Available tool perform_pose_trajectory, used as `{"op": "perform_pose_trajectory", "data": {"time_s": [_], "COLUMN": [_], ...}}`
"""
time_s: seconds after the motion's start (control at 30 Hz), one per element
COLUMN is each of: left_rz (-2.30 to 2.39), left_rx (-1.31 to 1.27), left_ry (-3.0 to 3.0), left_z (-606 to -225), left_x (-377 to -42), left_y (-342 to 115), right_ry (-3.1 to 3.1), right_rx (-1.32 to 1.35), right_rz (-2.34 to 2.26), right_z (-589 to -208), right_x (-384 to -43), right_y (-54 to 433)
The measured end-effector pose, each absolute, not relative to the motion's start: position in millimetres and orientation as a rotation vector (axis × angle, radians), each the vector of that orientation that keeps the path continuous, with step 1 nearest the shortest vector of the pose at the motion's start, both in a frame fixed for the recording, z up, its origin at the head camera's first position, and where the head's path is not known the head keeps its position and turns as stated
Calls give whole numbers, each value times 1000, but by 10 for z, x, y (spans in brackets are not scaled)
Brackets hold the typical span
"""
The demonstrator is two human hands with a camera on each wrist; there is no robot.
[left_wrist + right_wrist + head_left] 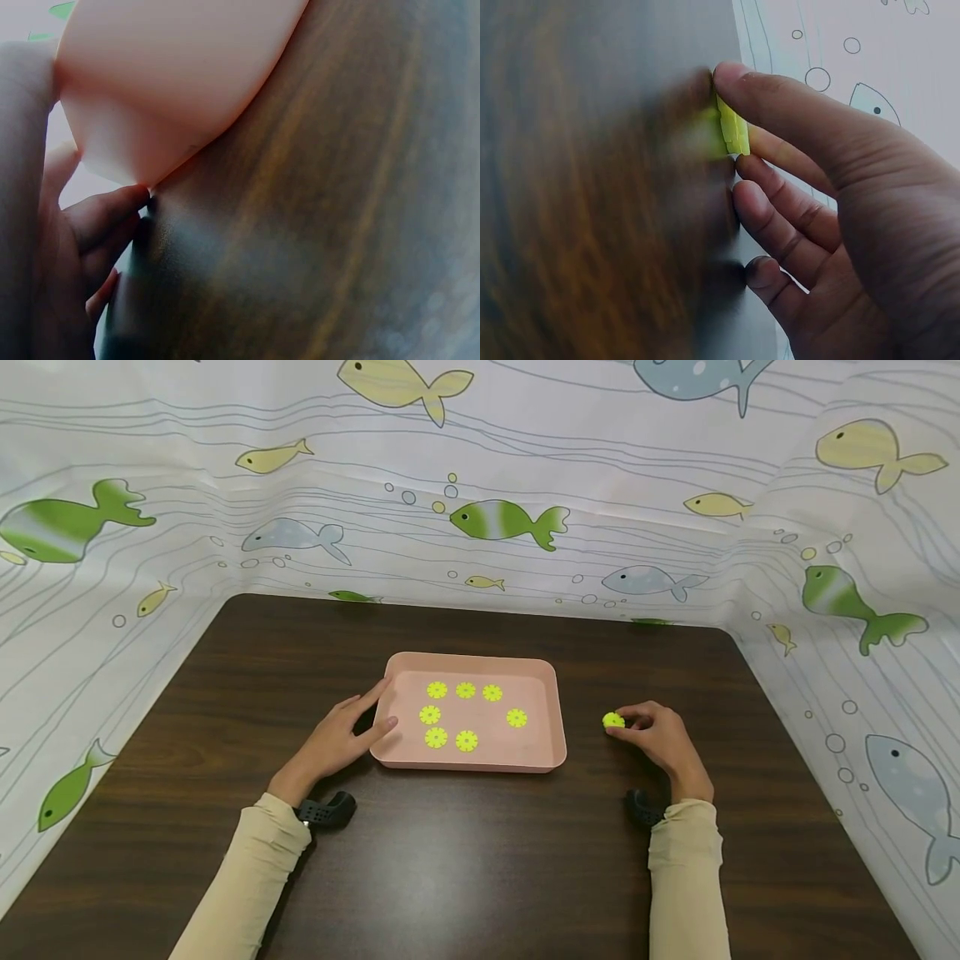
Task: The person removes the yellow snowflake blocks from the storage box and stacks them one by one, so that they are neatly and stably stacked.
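Note:
A pink tray lies on the dark table, with several yellow notched discs spread inside it. My left hand is at the tray's left side, its thumb over the rim and its fingers spread. In the left wrist view, fingertips touch the bottom edge of the tray's outer wall. Right of the tray, my right hand pinches a yellow notched disc between thumb and fingers. Seen edge-on in the right wrist view, that disc shows at the table surface; whether it is one piece or stacked I cannot tell.
Dark wood-grain table surrounds the tray. A white fish-patterned sheet hangs behind the table and along both sides. Black bands are on both wrists.

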State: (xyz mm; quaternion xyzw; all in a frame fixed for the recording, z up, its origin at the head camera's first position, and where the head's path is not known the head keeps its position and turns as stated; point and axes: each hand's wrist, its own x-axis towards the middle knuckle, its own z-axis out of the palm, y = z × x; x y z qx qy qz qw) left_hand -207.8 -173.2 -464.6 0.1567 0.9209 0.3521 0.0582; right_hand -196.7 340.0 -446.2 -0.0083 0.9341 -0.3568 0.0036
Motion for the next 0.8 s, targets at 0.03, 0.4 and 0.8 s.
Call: {"op": "perform_pose_trajectory", "data": {"time_s": [0.03, 0.4, 0.8], "left_rz": [1065, 1066, 1064], "left_rx": [473, 476, 455], "left_ry": [2792, 2789, 2786], "left_z": [-4646, -4638, -4651], "left_x": [-2079, -2067, -2079], "left_y": [-1734, -1746, -1749], "right_ry": [2929, 3012, 2916], "right_rx": [-27, -84, -669], "right_rz": [-1110, -1131, -1172], "right_z": [-4457, -4392, -4136], "right_x": [-1970, -1993, -2172], "right_y": [3401, 3238, 1948]}}
